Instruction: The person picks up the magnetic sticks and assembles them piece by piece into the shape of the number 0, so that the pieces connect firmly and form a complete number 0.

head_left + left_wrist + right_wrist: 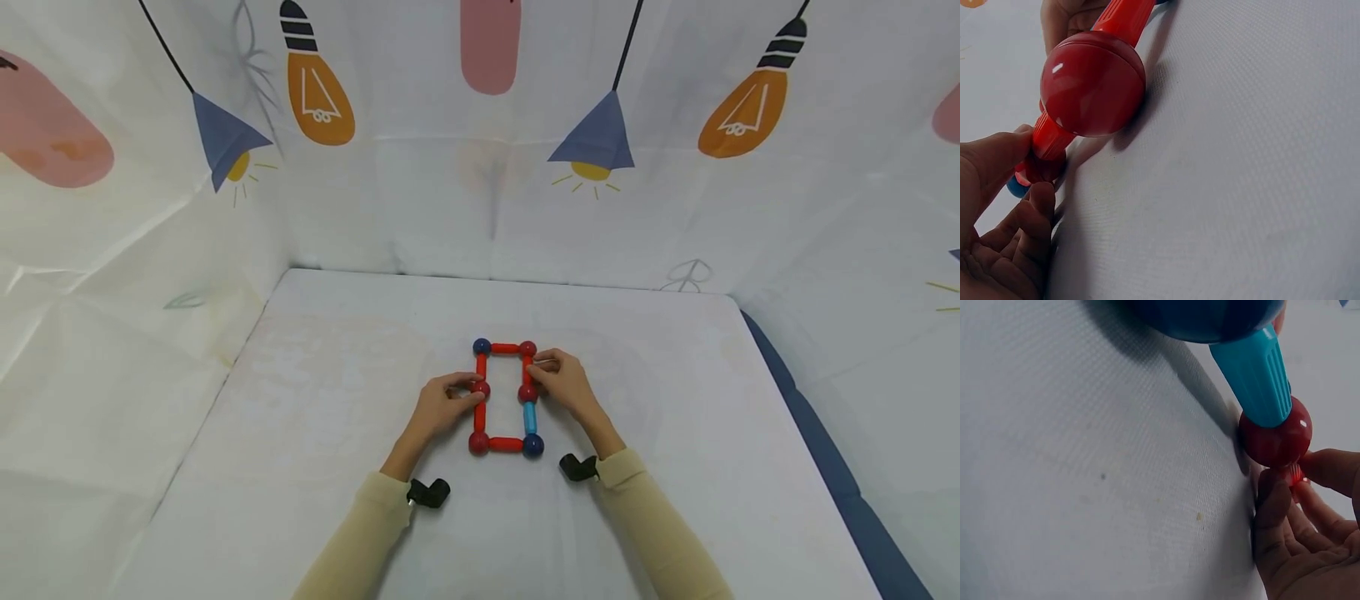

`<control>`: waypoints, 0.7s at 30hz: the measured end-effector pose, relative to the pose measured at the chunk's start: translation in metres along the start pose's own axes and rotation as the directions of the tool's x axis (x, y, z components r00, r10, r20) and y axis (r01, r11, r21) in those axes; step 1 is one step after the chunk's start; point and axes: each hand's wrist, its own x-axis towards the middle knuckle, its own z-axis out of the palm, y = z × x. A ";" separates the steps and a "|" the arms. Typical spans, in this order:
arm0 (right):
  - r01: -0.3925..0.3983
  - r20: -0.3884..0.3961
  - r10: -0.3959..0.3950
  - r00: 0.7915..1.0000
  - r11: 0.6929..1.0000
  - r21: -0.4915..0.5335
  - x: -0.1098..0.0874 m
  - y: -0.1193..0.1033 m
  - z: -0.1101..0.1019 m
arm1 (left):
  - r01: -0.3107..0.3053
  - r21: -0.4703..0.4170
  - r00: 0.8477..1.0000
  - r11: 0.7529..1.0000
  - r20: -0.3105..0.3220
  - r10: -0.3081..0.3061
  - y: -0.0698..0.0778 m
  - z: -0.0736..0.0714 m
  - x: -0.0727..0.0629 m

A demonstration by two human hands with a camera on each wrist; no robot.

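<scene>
A rectangular frame of toy rods and balls lies flat on the white table, between the two hands. Dark blue balls mark its far left corner (pixel 482 347) and near right corner (pixel 533 446); the other balls are red. My left hand (pixel 438 406) pinches the near left red rod (pixel 1052 139) beside the middle left red ball (pixel 481 389), its thumb on the rod. Across from it, my right hand (pixel 566 385) pinches the far right red rod (pixel 527 367), just beyond the middle right red ball (pixel 1277 434). A light blue rod (pixel 1257 378) joins that ball to the near blue one.
The white tabletop (pixel 337 350) spreads around the frame. White sheeting (pixel 420 192) printed with lamps and bulbs stands behind and at the sides. Dark blue padding (pixel 817 442) runs along the right edge. Each wrist carries a small black camera (pixel 429 493).
</scene>
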 end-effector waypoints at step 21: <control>0.161 0.138 -0.136 0.981 0.968 -0.192 -0.029 0.005 -0.010 | -0.002 0.045 1.000 0.999 0.022 0.001 0.009 -0.003 -0.003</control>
